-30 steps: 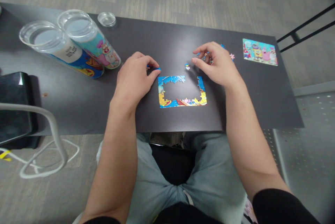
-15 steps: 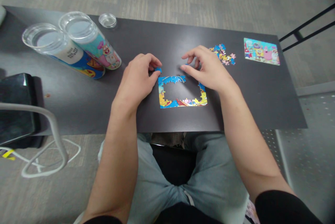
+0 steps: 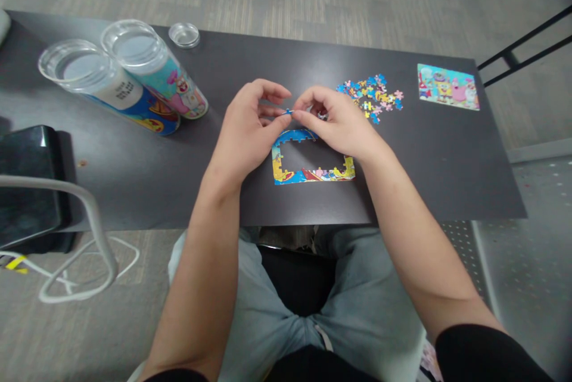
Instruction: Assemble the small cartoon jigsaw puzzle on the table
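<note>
Over the top edge of a partly joined jigsaw frame (image 3: 290, 177), my two hands meet at a small blue puzzle piece (image 3: 288, 112). My left hand (image 3: 250, 126) holds the piece between thumb and fingers. From the other side, my right hand (image 3: 337, 120) pinches at it with thumb and forefinger. Whether one piece or two are between the fingertips I cannot tell. The frame lies flat, with blue along its top and yellow at its sides; its upper right part is hidden by my right hand. Loose puzzle pieces (image 3: 379, 96) lie heaped beyond that hand.
Two clear-topped printed canisters (image 3: 154, 81) stand at the left, near a round clear lid (image 3: 184, 35). A colourful picture card (image 3: 448, 87) lies at the far right. A black glossy box (image 3: 29, 179) and a white cable (image 3: 96, 221) are at the left edge.
My right hand has moved left and closed its fingertips at the blue piece. My left hand has shifted slightly right and up with the piece. More of the loose heap shows.
</note>
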{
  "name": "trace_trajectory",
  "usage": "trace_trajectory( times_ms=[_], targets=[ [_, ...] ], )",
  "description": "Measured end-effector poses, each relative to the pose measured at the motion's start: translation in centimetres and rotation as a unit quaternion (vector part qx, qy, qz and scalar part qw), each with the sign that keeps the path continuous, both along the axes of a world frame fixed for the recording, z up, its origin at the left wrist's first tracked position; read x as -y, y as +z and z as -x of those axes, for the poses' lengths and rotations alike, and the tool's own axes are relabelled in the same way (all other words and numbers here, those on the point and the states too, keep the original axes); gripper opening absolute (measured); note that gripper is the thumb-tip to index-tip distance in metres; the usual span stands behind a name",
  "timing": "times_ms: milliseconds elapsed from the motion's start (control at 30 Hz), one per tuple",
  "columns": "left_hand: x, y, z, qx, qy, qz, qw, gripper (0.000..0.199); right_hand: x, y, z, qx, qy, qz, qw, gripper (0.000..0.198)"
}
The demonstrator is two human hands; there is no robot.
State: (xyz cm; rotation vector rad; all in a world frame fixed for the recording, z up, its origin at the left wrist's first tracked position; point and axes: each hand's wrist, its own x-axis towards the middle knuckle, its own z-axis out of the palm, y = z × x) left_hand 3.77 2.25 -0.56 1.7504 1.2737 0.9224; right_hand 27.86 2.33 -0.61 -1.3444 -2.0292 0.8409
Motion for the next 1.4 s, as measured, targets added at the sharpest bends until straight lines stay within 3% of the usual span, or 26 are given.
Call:
trace_trajectory(
  times_ms=[133,267,400,533,633,1033,1400],
  targets=[
    [0.4,0.1,-0.4,-0.023,-0.007,-0.022,0.999,0.038,0.0,0.2,-1.7,-0.065,-0.014,0.034,0.997,0.037],
    [0.6,-0.2,-0.1,-0.091,-0.035,-0.057,0.994,0.021,-0.1,0.3,-4.0,-0.129,-0.027,0.045,0.990,0.035],
    [0.5,-0.6,0.1,-0.152,-0.068,-0.061,0.984,0.008,0.1,0.5,-5.4,-0.093,-0.010,0.097,0.991,0.027],
    [0.3,-0.6,0.1,-0.177,-0.076,-0.066,0.979,0.009,0.3,0.5,-5.3,-0.065,0.013,0.127,0.990,0.020],
    [0.3,-0.5,0.2,-0.182,-0.078,-0.062,0.978,0.011,0.1,0.3,-5.0,-0.065,-0.002,0.139,0.988,0.027],
    [0.3,-0.4,0.2,-0.196,-0.084,-0.066,0.975,0.016,-0.5,-0.4,-5.3,-0.072,-0.019,0.139,0.987,0.041],
    [0.3,-0.4,0.1,-0.191,-0.084,-0.061,0.976,0.015,-0.3,-0.4,-5.1,-0.067,-0.016,0.145,0.987,0.038]
  ],
)
